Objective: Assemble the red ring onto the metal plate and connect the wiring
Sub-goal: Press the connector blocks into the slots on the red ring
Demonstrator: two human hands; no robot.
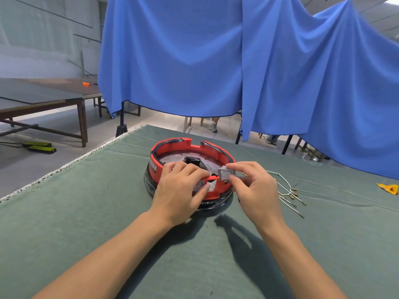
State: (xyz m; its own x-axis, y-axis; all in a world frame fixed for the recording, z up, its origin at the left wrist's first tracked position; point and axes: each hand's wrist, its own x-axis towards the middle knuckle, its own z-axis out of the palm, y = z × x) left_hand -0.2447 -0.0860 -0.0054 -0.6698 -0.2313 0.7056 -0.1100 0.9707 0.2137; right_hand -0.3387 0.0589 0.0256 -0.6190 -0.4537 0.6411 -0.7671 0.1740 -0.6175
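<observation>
On the counter (pixel 86 212), the red ring (pixel 222 155) sits over the metal plate (pixel 172 157) — left hand (pixel 180 189) gripping its near rim, right hand (pixel 253 186) pinching a small grey switch (pixel 224 174) — rigid, light plastic, likely best held by edges.

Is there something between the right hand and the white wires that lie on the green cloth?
Nothing visible stands between them. The white wires with metal terminals lie on the green cloth just right of the right hand, but that hand already pinches a small grey switch above the red plastic ring.
</observation>
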